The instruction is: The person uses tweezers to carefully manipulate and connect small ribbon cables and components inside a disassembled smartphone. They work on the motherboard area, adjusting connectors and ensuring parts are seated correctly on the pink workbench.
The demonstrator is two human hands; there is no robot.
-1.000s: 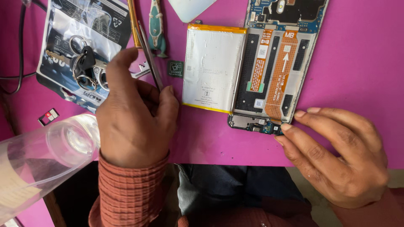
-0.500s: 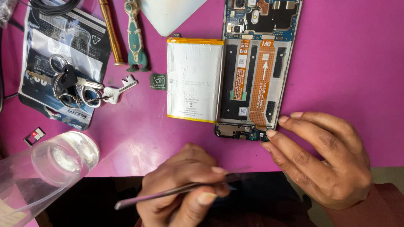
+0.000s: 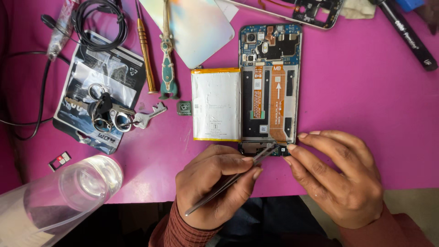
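Observation:
An opened phone (image 3: 270, 87) lies on the pink table (image 3: 366, 100), its circuit board and orange flex cable exposed. A silver battery (image 3: 216, 104) lies flat against its left side. My left hand (image 3: 215, 183) grips grey metal tweezers (image 3: 231, 179), whose tips touch the phone's bottom edge. My right hand (image 3: 336, 176) rests at the phone's lower right corner, fingertips pressing on that corner.
A bunch of keys (image 3: 109, 114) lies on a dark plastic pouch (image 3: 103, 91). A yellow-handled screwdriver (image 3: 145, 45), a green tool (image 3: 167, 55), black cable (image 3: 98, 20), a clear plastic bottle (image 3: 59, 196), a small card tray (image 3: 59, 160) and a black marker (image 3: 407, 34) surround the phone.
My left hand picked the tweezers off the table, dropped below its edge, then rose and brought the tips to the phone's bottom edge. The right hand stayed at the corner.

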